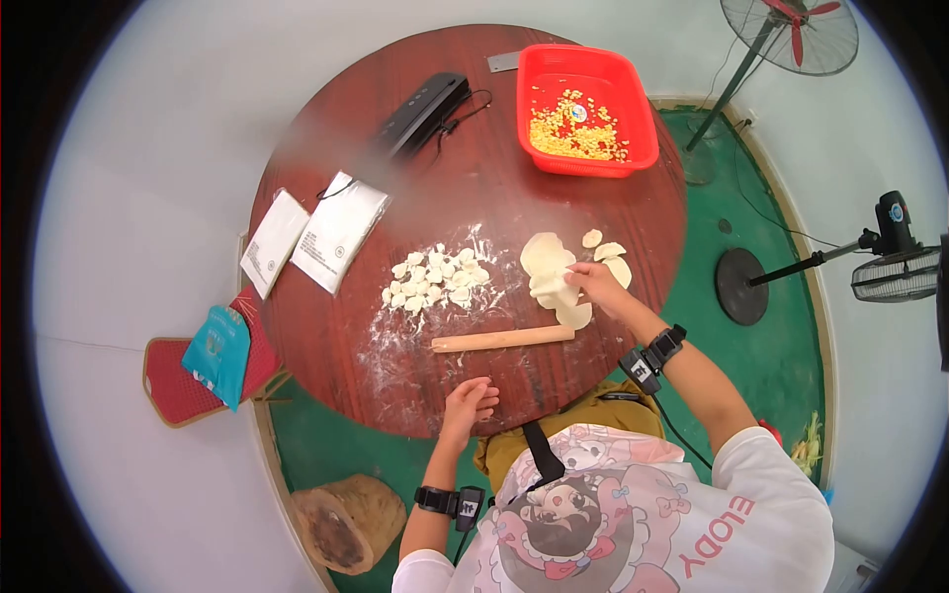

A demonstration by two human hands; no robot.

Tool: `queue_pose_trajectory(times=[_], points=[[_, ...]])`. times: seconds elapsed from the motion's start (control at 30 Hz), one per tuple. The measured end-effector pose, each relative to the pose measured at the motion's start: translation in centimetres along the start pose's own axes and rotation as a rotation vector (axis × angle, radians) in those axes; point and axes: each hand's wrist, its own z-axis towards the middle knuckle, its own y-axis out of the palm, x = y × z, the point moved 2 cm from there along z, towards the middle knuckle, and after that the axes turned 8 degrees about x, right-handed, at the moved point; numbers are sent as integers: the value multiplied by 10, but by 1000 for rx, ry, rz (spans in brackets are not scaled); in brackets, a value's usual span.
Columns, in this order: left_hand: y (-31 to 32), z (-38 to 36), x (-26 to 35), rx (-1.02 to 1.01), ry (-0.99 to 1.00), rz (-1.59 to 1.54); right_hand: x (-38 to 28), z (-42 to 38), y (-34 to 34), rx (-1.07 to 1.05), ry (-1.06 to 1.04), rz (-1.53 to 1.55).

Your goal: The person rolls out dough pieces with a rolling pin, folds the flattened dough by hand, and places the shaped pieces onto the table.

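Observation:
My right hand (596, 284) pinches the edge of a thin dough wrapper (544, 255), part of a group of overlapping flat rounds on the table. More flat dough rounds (610, 259) lie just beyond that hand, and another round (575, 315) touches the end of a wooden rolling pin (502, 339). Near the table's front edge, my left hand (469, 407) is empty, its fingers loosely curled and slightly apart. A cluster of small white dough pieces (435, 280) sits on floured wood left of the wrappers.
The round table (326, 346) also holds a red basin (638, 109) with yellow bits, a black device (423, 111) with a cord, two white packets (339, 232) and a metal blade (503, 62). Fans (895, 232) stand right; a chair (178, 385) stands left.

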Motion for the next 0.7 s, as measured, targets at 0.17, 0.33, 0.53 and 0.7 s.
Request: queue_pose_trajectory(times=[0.17,0.33,0.53,0.7], points=[[6,7,0,29,80,77,-1,4,0,-34,-24,-61],[11,12,2,17,101,140,-6,2,-19,17,-320,-348],[13,19,-4,16,79,187,-9,3,-27,33,-324,-410],[7,31,4,36,220,214,2,10,-25,49,-63,-136]])
